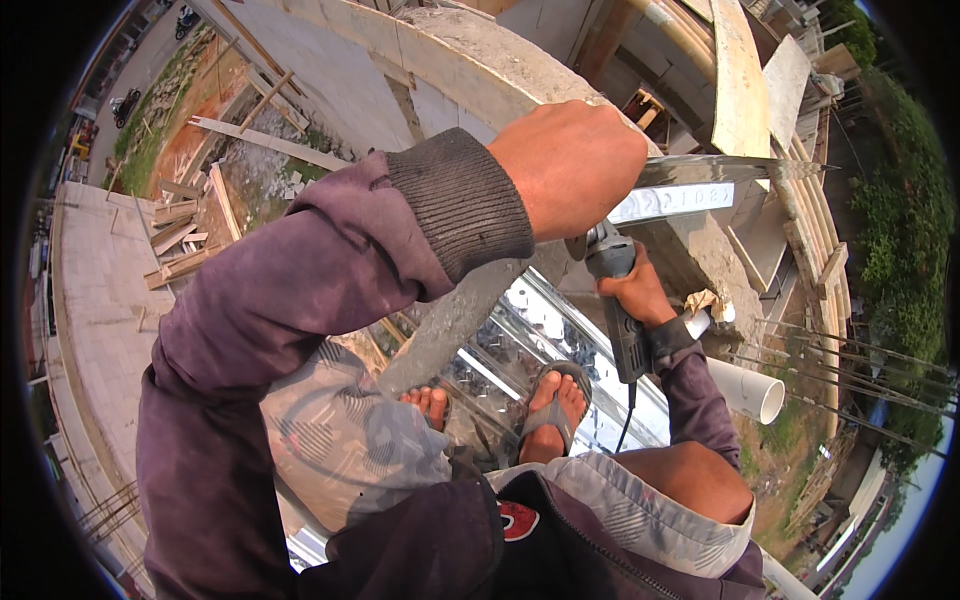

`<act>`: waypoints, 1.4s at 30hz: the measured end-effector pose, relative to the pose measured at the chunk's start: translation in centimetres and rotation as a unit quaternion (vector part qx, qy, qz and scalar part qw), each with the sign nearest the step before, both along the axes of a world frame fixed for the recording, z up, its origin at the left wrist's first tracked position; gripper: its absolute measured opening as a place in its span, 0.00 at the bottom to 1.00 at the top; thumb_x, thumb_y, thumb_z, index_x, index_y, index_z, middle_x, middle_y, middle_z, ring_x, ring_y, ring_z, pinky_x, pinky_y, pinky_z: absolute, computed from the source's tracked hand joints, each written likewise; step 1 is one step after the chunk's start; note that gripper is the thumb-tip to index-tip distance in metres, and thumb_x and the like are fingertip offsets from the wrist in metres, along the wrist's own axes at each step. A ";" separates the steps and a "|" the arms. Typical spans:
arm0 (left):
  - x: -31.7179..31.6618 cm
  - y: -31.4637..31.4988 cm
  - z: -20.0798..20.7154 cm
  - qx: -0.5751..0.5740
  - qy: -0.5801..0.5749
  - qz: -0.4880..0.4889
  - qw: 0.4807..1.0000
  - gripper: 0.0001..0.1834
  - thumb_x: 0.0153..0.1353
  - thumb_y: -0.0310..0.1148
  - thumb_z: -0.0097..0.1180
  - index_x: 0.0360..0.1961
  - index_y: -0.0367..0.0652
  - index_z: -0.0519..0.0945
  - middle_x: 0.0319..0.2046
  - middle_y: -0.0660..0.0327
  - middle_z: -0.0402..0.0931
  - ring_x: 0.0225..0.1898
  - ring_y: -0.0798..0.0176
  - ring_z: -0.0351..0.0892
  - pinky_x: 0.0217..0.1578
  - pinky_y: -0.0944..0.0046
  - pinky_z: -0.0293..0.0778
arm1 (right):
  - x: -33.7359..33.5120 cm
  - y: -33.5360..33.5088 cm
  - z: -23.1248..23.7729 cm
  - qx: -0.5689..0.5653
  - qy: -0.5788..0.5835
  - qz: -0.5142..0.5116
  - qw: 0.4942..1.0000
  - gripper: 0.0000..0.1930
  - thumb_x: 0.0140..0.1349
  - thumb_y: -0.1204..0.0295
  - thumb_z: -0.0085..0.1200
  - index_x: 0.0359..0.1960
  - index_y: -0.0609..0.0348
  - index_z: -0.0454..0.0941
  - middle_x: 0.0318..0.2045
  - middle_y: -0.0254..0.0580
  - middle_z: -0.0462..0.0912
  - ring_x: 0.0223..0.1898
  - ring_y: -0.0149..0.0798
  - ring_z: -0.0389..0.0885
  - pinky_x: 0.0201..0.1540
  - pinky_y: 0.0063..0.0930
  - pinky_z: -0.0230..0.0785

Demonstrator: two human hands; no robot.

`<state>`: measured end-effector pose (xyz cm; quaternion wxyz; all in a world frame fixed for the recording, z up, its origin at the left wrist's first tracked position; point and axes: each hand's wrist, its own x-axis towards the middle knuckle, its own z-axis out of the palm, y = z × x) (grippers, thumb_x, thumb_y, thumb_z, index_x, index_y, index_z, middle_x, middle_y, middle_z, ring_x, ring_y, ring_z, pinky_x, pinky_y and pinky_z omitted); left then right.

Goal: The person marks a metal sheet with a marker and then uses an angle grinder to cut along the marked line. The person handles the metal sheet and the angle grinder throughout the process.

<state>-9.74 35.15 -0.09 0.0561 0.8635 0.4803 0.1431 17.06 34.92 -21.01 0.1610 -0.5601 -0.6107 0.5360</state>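
My right hand is wrapped round a grey angle grinder, its cord hanging from the lower end. The grinder's head points up, just below my left hand; its disc is mostly hidden by that hand. My left hand is closed in a fist, its fingers turned out of sight. From behind it a shiny metal profile sticks out to the right, and the fist appears to grip it. The profile's pale lower face carries markings. Whether the disc touches the metal, I cannot tell.
Shiny ribbed metal sheets lie under my sandalled feet. A rough concrete wall top runs ahead, with a concrete beam by my legs. Right are a white pipe, rebar and boards. Ground with timber lies far below left.
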 end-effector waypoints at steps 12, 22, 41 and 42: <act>1.7 -0.4 3.1 -0.164 0.038 -0.069 0.983 0.06 0.49 0.21 0.60 0.30 0.28 0.81 0.26 0.38 0.80 0.33 0.37 0.84 0.32 0.46 0.80 | 5.7 -5.8 3.1 -0.038 0.062 -0.216 0.974 0.35 0.47 0.73 0.68 0.58 0.62 0.65 0.41 0.43 0.78 0.38 0.37 0.80 0.42 0.32 0.76; 9.4 -11.5 -0.8 -0.262 0.073 -0.128 0.954 0.30 0.61 0.30 0.54 0.60 0.19 0.69 0.49 0.18 0.74 0.39 0.28 0.86 0.27 0.50 0.84 | 15.7 -15.5 0.0 -0.068 0.007 -0.425 0.903 0.34 0.48 0.76 0.66 0.58 0.61 0.65 0.42 0.41 0.78 0.38 0.37 0.81 0.41 0.34 0.78; 11.5 -13.1 -4.6 -0.288 0.072 -0.171 0.940 0.32 0.62 0.30 0.52 0.64 0.21 0.66 0.50 0.18 0.71 0.35 0.26 0.85 0.23 0.48 0.82 | 16.4 -19.4 -1.1 -0.096 -0.052 -0.422 0.900 0.35 0.48 0.76 0.66 0.59 0.61 0.65 0.42 0.42 0.79 0.38 0.37 0.81 0.41 0.33 0.78; 11.4 -13.1 -4.6 -0.290 0.071 -0.171 0.939 0.31 0.62 0.30 0.52 0.64 0.21 0.66 0.50 0.18 0.71 0.35 0.26 0.85 0.24 0.48 0.82 | 16.4 -19.5 -1.0 -0.097 -0.053 -0.421 0.900 0.35 0.48 0.76 0.66 0.59 0.61 0.65 0.42 0.42 0.79 0.38 0.37 0.81 0.41 0.33 0.78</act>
